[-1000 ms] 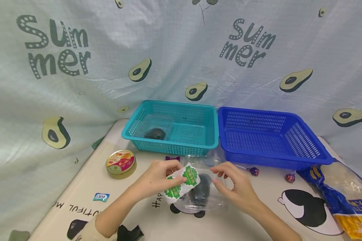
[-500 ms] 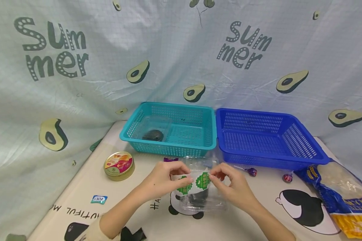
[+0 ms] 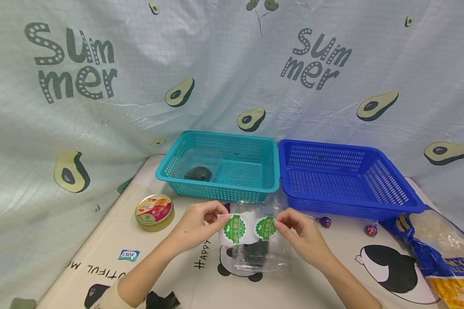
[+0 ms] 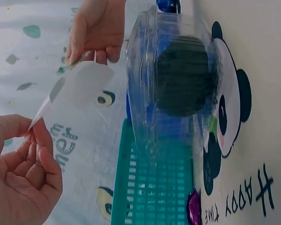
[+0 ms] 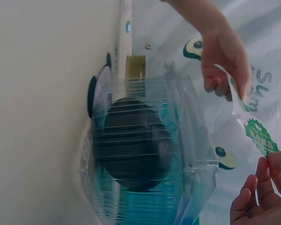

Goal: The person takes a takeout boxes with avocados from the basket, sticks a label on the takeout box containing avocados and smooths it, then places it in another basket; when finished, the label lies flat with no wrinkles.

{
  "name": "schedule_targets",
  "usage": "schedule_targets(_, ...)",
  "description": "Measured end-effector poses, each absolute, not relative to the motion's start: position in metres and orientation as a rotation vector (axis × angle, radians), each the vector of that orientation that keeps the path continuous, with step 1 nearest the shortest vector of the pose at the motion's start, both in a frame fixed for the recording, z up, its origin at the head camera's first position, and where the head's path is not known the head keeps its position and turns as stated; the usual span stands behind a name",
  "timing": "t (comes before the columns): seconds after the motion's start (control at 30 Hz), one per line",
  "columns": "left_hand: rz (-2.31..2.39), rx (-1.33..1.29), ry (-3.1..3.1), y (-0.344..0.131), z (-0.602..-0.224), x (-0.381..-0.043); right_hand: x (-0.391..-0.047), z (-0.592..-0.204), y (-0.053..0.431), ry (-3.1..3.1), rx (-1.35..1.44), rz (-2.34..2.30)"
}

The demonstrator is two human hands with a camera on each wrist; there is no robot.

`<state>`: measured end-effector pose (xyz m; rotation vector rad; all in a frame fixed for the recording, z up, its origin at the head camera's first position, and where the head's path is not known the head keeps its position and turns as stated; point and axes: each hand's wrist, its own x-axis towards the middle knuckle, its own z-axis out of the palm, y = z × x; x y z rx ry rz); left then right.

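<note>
My left hand [image 3: 201,223] pinches the left end of a white backing strip [image 3: 249,216] that bears two round green stickers [image 3: 235,229]. With thumb and fingertips, my right hand [image 3: 303,236] pinches the right edge of the right-hand sticker [image 5: 260,136]. In the right wrist view, that sticker stands out past the backing paper [image 5: 239,110]. The strip is held up over a clamshell box [image 3: 280,257] of clear plastic. A dark oval fruit-like thing [image 5: 138,145] lies inside the box, partly hidden by the strip in the head view.
A teal basket [image 3: 216,186] holding another clear box [image 3: 201,156] stands beside a blue basket [image 3: 352,208]. A round tin [image 3: 154,212] and a small blue packet [image 3: 129,255] lie left. Two lollipops [image 3: 325,221] and a blue-and-yellow bag [image 3: 444,253] lie right.
The right hand has come in and taken the strip's right-hand sticker. The strip, first tilted in the left hand, is now spread level between both hands.
</note>
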<state>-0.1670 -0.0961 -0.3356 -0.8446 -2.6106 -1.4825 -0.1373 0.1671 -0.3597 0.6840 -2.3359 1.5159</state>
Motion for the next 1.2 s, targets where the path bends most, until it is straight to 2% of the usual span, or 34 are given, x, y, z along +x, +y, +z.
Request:
schedule_targets(0.23, -1.602, -0.551, -2.676, -0.125, -0.344, -0.175, -0.145, -0.36, 0.178, -2.378, 0.531, 1.688)
schedule_targets(0.53, -1.694, -0.246, -2.768, -0.168, -0.394, -0.2, -0.155, -0.366, 0.183, -2.447, 0.393, 1.725)
schedule_targets(0.8, -1.363, -0.248, -2.942, -0.181, -0.417, -0.201, -0.159, -0.371, 0.183, -2.463, 0.369, 1.78)
schedule_targets(1.2, -0.907, -0.395, -3.064, -0.154, -0.385, -0.198, -0.164, -0.373, 0.184, -2.496, 0.354, 1.76)
